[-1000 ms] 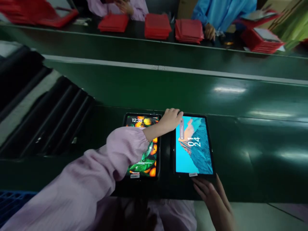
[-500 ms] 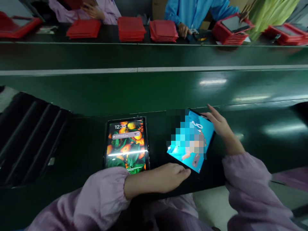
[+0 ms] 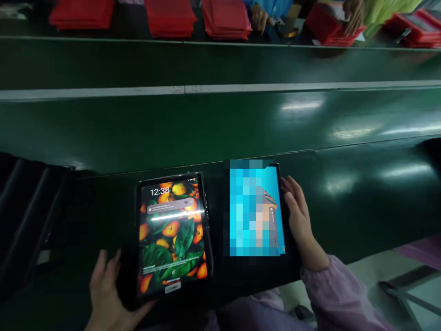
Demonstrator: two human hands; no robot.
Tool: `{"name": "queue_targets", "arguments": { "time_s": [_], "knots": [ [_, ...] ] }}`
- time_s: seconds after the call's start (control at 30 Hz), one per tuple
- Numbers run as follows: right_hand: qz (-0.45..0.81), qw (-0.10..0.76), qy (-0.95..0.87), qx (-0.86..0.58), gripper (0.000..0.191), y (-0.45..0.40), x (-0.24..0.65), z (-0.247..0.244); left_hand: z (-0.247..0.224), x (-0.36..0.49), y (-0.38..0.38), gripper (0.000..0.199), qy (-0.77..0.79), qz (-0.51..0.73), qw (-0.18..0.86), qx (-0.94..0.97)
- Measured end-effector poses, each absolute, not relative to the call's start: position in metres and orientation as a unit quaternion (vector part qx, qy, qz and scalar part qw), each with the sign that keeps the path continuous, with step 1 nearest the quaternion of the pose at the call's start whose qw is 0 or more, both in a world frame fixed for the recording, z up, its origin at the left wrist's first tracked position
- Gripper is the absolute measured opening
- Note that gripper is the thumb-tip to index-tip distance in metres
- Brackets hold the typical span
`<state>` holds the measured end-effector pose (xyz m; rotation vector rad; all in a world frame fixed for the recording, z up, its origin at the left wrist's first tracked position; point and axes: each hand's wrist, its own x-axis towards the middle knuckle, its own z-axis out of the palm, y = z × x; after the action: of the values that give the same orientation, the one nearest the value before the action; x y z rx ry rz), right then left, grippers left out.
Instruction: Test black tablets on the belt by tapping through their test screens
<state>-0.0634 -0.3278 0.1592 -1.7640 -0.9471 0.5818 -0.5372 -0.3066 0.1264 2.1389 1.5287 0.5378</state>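
A tablet (image 3: 172, 234) with an orange fruit picture and 12:38 on its lit screen lies on the dark green table before me, on the left. My left hand (image 3: 112, 294) is at its lower left corner, fingers spread, with the thumb near the bottom edge. To the right lies a second tablet (image 3: 275, 202) with a bright blue screen, partly pixelated. My right hand (image 3: 298, 209) is at that tablet's right edge, fingers bent round the edge and partly hidden behind it.
Black slotted racks (image 3: 24, 211) stand at the left. Across the green bench (image 3: 155, 128) are stacks of red sleeves (image 3: 225, 20) and a person's hands (image 3: 260, 18). A dark object (image 3: 430, 154) is at the right edge.
My left hand has moved from the blue-screen tablet to the fruit-picture tablet's lower left. The blue-screen tablet has turned nearly upright in view, and my right hand has shifted down its right side.
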Motion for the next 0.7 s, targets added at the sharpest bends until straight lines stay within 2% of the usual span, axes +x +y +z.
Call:
{"name": "queue_targets", "arguments": {
  "time_s": [0.2, 0.3, 0.4, 0.5, 0.57, 0.7],
  "knots": [
    [0.283, 0.471, -0.458, -0.698, 0.074, -0.308, -0.066, 0.167, 0.128, -0.517, -0.277, 0.107, 0.549, 0.260, 0.297, 0.737],
    [0.171, 0.398, -0.561, -0.705, 0.061, -0.296, -0.072, 0.183, 0.135, -0.514, -0.273, 0.108, 0.533, 0.261, 0.324, 0.737],
    [0.035, 0.310, -0.699, -0.643, 0.038, -0.293, -0.102, 0.198, 0.140, -0.515, -0.267, 0.095, 0.520, 0.295, 0.392, 0.700],
    [0.016, 0.247, -0.782, -0.572, 0.035, -0.294, -0.133, 0.204, 0.144, -0.509, -0.253, 0.080, 0.541, 0.329, 0.443, 0.635],
    [-0.002, 0.237, -0.784, -0.573, 0.037, -0.296, -0.138, 0.204, 0.147, -0.500, -0.240, 0.081, 0.546, 0.320, 0.453, 0.628],
    [-0.061, 0.277, -0.694, -0.662, 0.042, -0.316, -0.114, 0.207, 0.147, -0.477, -0.204, 0.095, 0.544, 0.297, 0.421, 0.662]
  ]
}}
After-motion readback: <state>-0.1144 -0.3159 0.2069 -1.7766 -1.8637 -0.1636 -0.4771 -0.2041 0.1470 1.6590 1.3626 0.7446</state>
